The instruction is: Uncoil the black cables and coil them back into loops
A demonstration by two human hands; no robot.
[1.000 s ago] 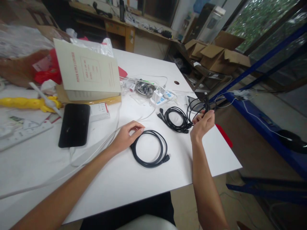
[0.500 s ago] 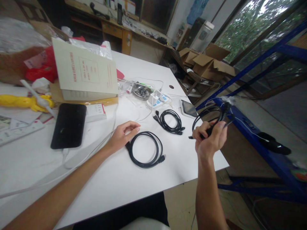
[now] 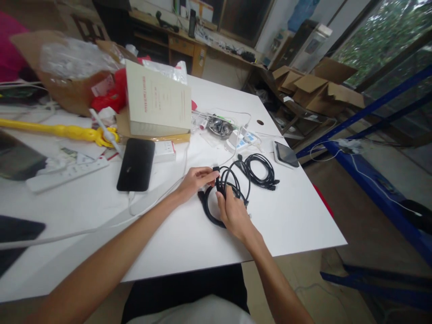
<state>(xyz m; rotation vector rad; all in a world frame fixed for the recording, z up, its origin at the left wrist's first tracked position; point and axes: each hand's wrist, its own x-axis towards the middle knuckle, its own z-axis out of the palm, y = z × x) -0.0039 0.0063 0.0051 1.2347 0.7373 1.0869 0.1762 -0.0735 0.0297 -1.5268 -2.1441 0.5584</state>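
Observation:
My right hand [image 3: 234, 211] is closed around a coiled black cable [image 3: 236, 180], held over the near part of the white table [image 3: 286, 216]. My left hand [image 3: 197, 183] pinches the same cable by its connector end, with thumb and fingers together. Beneath and partly hidden by my right hand, another coiled black cable [image 3: 206, 209] lies on the table. A further coil of black cable [image 3: 261, 171] rests just beyond, to the right of my hands.
A black phone [image 3: 136, 164] with a white cord lies left of my hands. Behind stand an upright booklet [image 3: 158, 99], a metal dish [image 3: 220, 127] and a white power strip [image 3: 245, 139]. A tablet-like device [image 3: 286, 154] sits near the right edge, beside blue metal shelving [image 3: 381, 180].
My right hand has brought its coiled cable from the table's right side leftward, above the lying coil. My left hand has taken hold of that cable's connector end. The view has shifted left.

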